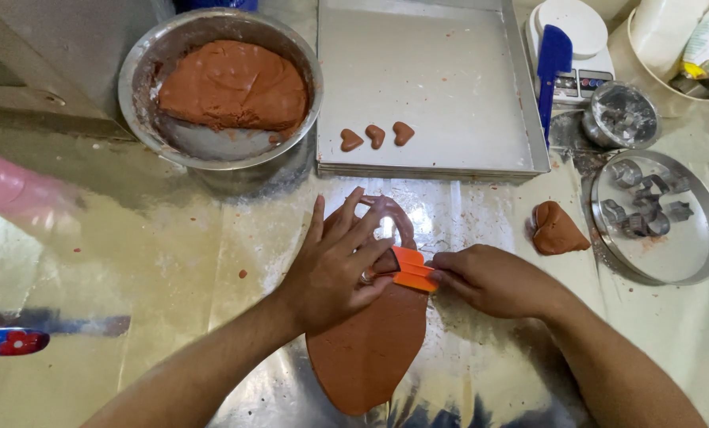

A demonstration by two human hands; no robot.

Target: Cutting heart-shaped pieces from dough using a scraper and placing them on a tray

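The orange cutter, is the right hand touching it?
Touching. The head view shows the right hand's fingertips pressed against the orange cutter.

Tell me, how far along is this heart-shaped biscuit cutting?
Early. Done: three heart pieces lie on the baking tray. In hand: the left hand presses the rolled dough sheet while the right hand works an orange cutter on it. Left: most of that sheet, a scrap lump, and the big dough mass in the steel bowl.

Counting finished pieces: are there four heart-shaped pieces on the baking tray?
No, only three heart-shaped pieces lie on the baking tray.
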